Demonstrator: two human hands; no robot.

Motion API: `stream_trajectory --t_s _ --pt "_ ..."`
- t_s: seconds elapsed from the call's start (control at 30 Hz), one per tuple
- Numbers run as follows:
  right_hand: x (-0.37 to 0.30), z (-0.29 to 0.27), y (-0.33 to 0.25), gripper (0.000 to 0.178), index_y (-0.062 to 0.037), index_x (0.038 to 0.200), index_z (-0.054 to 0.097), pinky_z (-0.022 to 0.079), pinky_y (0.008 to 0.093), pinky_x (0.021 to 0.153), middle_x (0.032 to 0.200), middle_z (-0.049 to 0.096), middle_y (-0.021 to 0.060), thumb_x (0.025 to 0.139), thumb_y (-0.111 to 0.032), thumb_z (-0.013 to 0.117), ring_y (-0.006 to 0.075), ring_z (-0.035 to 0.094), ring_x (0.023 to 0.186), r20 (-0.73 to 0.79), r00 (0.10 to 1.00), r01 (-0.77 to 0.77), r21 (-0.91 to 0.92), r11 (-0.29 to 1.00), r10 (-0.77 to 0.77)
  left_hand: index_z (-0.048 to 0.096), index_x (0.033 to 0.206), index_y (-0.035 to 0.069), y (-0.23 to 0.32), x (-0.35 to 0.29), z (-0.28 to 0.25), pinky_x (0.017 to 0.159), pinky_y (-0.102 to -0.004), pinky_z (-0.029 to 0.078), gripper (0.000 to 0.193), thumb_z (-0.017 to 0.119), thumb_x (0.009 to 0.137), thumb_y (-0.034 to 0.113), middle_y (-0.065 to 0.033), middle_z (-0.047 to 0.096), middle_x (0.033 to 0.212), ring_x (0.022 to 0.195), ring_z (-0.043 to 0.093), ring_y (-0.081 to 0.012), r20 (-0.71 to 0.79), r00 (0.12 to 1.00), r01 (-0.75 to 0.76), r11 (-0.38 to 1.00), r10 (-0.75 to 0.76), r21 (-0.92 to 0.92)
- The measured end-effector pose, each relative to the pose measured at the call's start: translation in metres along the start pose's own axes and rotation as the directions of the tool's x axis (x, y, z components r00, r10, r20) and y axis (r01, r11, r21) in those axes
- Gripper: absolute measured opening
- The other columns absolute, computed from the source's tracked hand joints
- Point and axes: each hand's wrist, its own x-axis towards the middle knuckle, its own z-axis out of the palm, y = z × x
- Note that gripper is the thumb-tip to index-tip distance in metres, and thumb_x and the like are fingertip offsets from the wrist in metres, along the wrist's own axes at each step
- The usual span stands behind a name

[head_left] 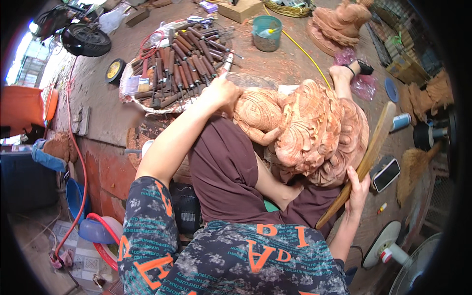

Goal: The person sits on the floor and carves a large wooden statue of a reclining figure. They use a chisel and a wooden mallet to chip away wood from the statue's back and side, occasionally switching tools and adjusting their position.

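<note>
A reddish wooden carving (309, 132) with a rounded face and deep swirling folds lies across my crossed legs. My right hand (358, 189) is closed around a long wooden mallet (371, 147), which slants up along the carving's right side. Beside the carved face (258, 109), my left hand (223, 93) is curled with its knuckles up. Most of its fingers are hidden, so what it holds, if anything, does not show. Just beyond that hand, a round tray (129, 88) bears many wooden-handled chisels (189, 54) and a flat brush (144, 81).
A teal bucket (267, 42) stands past the tray, near a yellow hose (305, 51). Another carved figure (339, 24) sits at the far right. A phone (386, 175), a brush broom (417, 172) and a fan (423, 268) are on my right. A red hose (73, 132) runs along the left.
</note>
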Motion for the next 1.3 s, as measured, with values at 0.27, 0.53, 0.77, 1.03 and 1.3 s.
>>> stream_trajectory --t_s 0.27,0.53,0.77,1.03,1.3 --pt "-0.018 0.001 0.003 0.047 0.0031 0.122 0.05 0.043 0.0279 0.086 0.108 0.057 0.0067 0.083 -0.014 0.071 0.0154 0.055 0.095 -0.017 0.994 -0.106 0.063 0.992 0.108 0.057 0.123 0.013 -0.002 -0.001 -0.015 0.09 -0.0429 0.048 0.056 0.071 0.07 0.024 -0.0198 0.059 0.119 0.111 0.057 -0.0288 0.002 1.0 0.012 0.997 -0.012 -0.07" --pt "-0.044 0.005 -0.018 0.05 0.0026 0.118 0.05 0.043 0.0262 0.077 0.098 0.053 0.0055 0.078 -0.015 0.073 0.0126 0.051 0.083 -0.018 0.993 0.106 -0.305 0.946 -0.117 0.061 0.117 0.008 -0.078 -0.042 0.02 0.082 -0.0393 0.051 0.04 0.066 0.079 0.021 -0.017 0.063 0.11 0.098 0.062 -0.0233 -0.669 0.743 -0.384 0.808 -0.016 -0.447" --pt "-0.079 0.004 -0.008 0.048 -0.0013 0.109 0.052 0.039 0.0201 0.062 0.077 0.05 0.0 0.071 -0.015 0.077 0.0069 0.047 0.068 0.167 0.975 -0.144 -0.021 0.989 0.146 0.068 0.09 0.003 -0.196 -0.019 0.069 0.059 -0.0301 0.051 0.016 0.062 0.083 0.016 -0.0068 0.067 0.069 0.061 0.064 -0.0132 -0.312 0.74 0.063 0.524 -0.595 -0.85" --pt "-0.083 0.019 0.009 0.036 0.0018 0.11 0.045 0.038 0.0231 0.052 0.07 0.046 0.0026 0.082 -0.007 0.063 0.0103 0.045 0.055 0.203 0.966 -0.216 0.289 0.933 0.16 0.07 0.078 0.006 -0.198 0.035 0.119 0.075 -0.0445 0.052 0.018 0.056 0.079 0.018 -0.019 0.066 0.074 0.075 0.065 -0.0368 -0.676 0.554 0.192 0.865 -0.486 -0.464" --pt "-0.083 0.023 0.013 0.032 0.0021 0.109 0.045 0.04 0.0238 0.054 0.071 0.049 0.005 0.081 -0.004 0.061 0.0113 0.047 0.056 0.135 0.981 -0.162 0.162 0.973 0.141 0.067 0.078 0.004 -0.205 0.075 0.122 0.077 -0.0453 0.052 0.019 0.056 0.079 0.019 -0.0225 0.066 0.082 0.085 0.066 -0.0355 -0.546 0.669 0.323 0.859 -0.504 -0.397"
